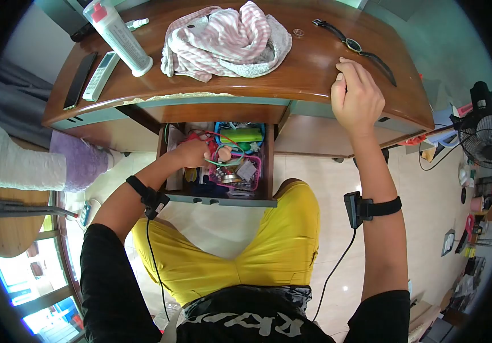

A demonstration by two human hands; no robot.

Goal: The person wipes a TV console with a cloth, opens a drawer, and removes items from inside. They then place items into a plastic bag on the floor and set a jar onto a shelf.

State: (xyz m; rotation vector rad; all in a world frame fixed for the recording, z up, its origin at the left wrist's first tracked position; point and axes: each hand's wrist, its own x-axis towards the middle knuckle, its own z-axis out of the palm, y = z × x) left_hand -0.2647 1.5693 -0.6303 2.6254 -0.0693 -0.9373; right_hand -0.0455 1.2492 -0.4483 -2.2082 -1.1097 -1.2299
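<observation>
My left hand [191, 154] is inside the open drawer [268, 166], its fingers bent downward among small items; what they hold, if anything, is hidden. Close to its fingertips run a looped teal-and-red cord [223, 164] and a small round beige item [224, 153]. A pink basket [258, 178] of small packets and a blue basket [217, 132] holding a green item [241, 135] sit to its right. My right hand [359, 98] rests at the desk's front edge, fingers curled in with nothing seen in them. Just beyond it lies a black-strapped wristwatch [353, 45].
On the brown desk [303, 71] are a pink-and-white striped cloth [226, 43], a pump bottle [119, 40], a white remote [101, 76], a dark flat object [80, 80] and a ring [298, 32]. A black fan [484, 134] stands at the right.
</observation>
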